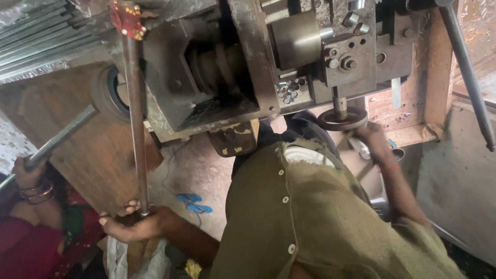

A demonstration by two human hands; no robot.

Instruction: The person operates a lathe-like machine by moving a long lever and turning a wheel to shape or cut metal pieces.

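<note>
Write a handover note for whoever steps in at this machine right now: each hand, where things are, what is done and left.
Left hand: gripped around the lower end of the long rusty metal rod, which stands upright against the grey steel machine.
Right hand: reaching up to the dark round metal handwheel under the machine; whether it grips is unclear.
Nearby: another person's hand holds a grey metal bar at far left.
Done: rod in hand at the machine.
Left: cannot tell from this view.

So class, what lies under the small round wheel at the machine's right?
Under the wheel is the right hand, reaching up to it. A pale metal object shows beside the hand; the floor below is hidden by the arm.
</note>
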